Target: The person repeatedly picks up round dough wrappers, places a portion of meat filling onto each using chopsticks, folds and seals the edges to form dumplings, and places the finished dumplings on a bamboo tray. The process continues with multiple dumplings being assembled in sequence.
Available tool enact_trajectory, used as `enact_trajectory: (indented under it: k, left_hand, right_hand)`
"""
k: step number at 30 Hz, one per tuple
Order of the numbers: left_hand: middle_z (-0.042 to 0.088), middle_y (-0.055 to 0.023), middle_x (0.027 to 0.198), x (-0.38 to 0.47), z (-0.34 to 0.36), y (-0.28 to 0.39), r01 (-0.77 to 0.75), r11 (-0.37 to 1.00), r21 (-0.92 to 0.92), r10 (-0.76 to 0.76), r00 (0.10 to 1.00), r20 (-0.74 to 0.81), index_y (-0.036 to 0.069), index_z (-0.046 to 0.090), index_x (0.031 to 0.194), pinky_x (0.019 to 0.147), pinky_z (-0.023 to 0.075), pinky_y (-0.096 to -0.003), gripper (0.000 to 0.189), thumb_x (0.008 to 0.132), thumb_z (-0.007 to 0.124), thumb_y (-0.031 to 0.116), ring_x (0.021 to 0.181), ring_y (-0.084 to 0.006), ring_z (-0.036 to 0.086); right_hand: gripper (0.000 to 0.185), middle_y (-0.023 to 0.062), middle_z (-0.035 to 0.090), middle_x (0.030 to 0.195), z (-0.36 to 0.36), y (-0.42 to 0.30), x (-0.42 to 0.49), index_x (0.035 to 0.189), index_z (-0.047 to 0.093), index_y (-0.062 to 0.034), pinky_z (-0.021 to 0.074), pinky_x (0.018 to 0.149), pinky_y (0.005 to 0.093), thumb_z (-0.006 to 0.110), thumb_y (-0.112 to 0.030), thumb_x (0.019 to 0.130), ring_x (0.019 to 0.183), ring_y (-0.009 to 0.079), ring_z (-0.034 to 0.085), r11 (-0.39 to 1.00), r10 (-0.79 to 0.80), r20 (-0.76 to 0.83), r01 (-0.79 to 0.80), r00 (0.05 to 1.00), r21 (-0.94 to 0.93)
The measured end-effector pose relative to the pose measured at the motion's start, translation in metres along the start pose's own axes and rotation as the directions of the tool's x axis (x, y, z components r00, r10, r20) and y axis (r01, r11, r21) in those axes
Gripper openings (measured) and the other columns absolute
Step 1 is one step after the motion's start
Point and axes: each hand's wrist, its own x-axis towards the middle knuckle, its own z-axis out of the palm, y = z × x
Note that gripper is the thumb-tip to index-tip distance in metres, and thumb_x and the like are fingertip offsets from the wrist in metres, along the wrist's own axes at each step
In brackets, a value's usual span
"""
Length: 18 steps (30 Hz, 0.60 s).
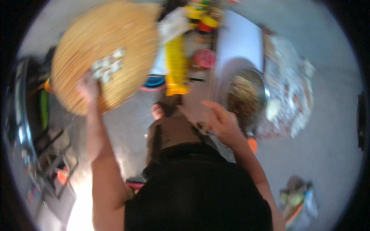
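My left hand (89, 86) is over the lower left part of a round woven tray (130, 31), right beside several small whitish pieces (107, 66) grouped on it. Blur hides whether its fingers hold one of them. In front of my body is my right hand (221, 119), fingers bent and apart, with nothing seen in it. Just beyond that hand, a metal bowl (266, 92) holds a brownish-green crumbly mixture (242, 95). To the bowl's right lies a clear plastic sheet (284, 78) dusted white, bearing a pale lump (273, 109).
A white board (240, 37) extends beyond the bowl. Between tray and board are a yellow packet (176, 63), a red-lidded jar (204, 58) and yellow containers (199, 13). A metal-framed object (21, 115) stands at far left; a bag of things (297, 202) lies at lower right.
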Motion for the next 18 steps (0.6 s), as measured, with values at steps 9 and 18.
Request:
enact_trajectory:
  k: [9,18]
  left_hand:
    - [0.053,-0.0248,0.136,-0.014,-0.020,0.032,0.250,0.959,0.132,-0.263,0.961,0.091,-0.001,0.048,0.139,0.105,0.0401,-0.0424,0.073,0.092,0.052,0.056,0.128,-0.0368,0.050]
    - [0.058,-0.0192,0.132,-0.066,-0.014,0.125,0.026,0.998,0.050,-0.029,0.998,0.062,-0.003,0.053,0.133,0.100,0.0421,-0.0385,0.058,0.094,0.061,0.039,0.117,-0.0298,0.056]
  right_hand:
    - [0.024,-0.0009,0.062,0.078,-0.134,0.123,-0.055,0.104,0.066,-0.0033,0.0491,0.060,0.0256,0.060,-0.025,0.098,0.063,0.0073,0.055,0.942,0.194,-0.745,0.091,0.639,0.323]
    - [0.020,0.0089,0.068,0.091,-0.229,0.330,-0.070,0.097,0.072,-0.0080,0.0524,0.076,0.0338,0.077,-0.016,0.080,0.085,0.0223,0.065,0.963,0.081,-0.912,-0.269,0.401,-0.033]
